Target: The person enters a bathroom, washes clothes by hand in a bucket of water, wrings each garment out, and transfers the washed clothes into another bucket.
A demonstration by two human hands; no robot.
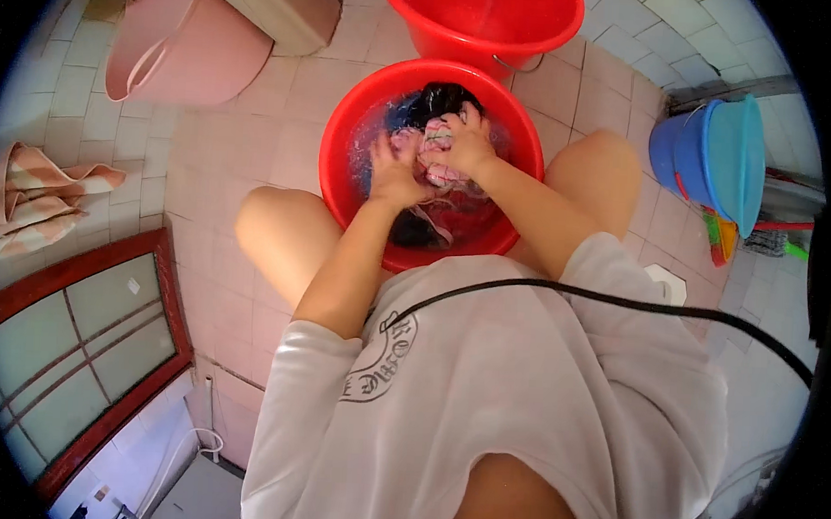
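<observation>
A red basin (337, 200) of water stands between my knees with wet clothes in it. Both hands are down in the basin, on a pink patterned garment (438, 175). My left hand (396, 177) grips its left side, fingers curled against the cloth. From the right, my right hand (462, 146) is closed over the bunched fabric. Dark clothing (446, 98) lies at the basin's far side, and more dark cloth (412, 230) shows at the near side. The garment's exact kind is hidden by its folds.
Beyond the basin sits a red bucket (485, 45) with a wire handle. A pink tub (197, 51) is at far left, blue buckets (694, 146) at right. An orange-striped towel (43, 197) hangs at left. A black cable (636, 304) crosses my shirt.
</observation>
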